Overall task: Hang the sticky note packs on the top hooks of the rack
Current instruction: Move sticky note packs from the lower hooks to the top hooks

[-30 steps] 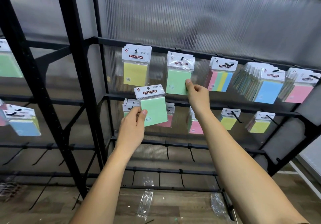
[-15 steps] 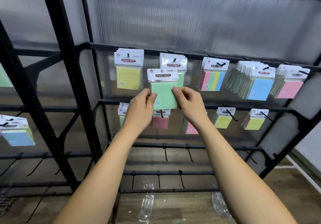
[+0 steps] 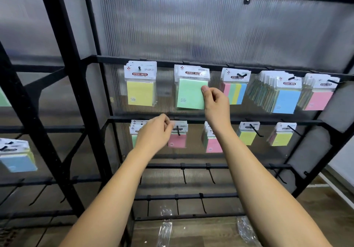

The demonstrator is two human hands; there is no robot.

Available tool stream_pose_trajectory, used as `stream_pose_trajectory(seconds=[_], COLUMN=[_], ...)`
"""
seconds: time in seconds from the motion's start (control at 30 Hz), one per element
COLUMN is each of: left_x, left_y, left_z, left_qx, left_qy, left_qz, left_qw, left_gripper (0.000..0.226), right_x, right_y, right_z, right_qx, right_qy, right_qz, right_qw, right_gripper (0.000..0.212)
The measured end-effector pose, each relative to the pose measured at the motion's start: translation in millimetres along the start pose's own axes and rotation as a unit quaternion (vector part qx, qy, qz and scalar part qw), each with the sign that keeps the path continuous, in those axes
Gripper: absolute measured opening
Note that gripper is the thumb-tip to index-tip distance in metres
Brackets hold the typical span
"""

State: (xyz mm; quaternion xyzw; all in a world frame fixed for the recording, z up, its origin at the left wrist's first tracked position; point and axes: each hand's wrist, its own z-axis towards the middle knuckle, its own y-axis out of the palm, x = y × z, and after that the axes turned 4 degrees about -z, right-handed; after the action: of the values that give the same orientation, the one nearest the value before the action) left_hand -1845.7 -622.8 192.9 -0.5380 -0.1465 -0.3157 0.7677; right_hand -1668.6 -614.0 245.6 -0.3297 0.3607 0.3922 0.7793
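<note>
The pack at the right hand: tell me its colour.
Light green notes under a white header card, seen in the head view: pack, right hand.

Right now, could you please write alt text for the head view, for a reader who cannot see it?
A person's right hand pinches a green sticky note pack at the top row of a black rack, between yellow and multicoloured packs. The left hand hangs lower, by a pink pack on the second row.
</note>
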Motion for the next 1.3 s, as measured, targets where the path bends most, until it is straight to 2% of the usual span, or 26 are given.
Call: stream_pose_trajectory(seconds=[0.23, 0.87, 1.07, 1.3], left_x=[-7.4, -9.7, -10.8, -17.3], left_y=[8.4, 14.3, 17.3, 34.7], left_z=[-6.9, -4.6, -3.0, -3.9], left_qx=[-0.018, -0.014, -0.011, -0.023], left_qy=[-0.007, -0.003, 0.001, -0.002], left_qz=[0.008, 0.002, 0.012, 0.011], left_qw=[1.0, 1.0, 1.0, 1.0], left_gripper=[0.02, 0.017, 0.018, 0.016], right_x=[4.8, 20.2, 31.5, 77.2], right_y=[8.7, 13.3, 13.9, 11.0], right_z=[10.9, 14.7, 11.3, -18.1], right_qx=[-0.018, -0.022, -0.034, -0.093], right_qy=[0.015, 0.036, 0.065, 0.14], right_qz=[-0.022, -0.01, -0.043, -0.092], right_qw=[0.999, 0.999, 0.996, 0.981], right_gripper=[0.05, 0.053, 0.055, 0.038])
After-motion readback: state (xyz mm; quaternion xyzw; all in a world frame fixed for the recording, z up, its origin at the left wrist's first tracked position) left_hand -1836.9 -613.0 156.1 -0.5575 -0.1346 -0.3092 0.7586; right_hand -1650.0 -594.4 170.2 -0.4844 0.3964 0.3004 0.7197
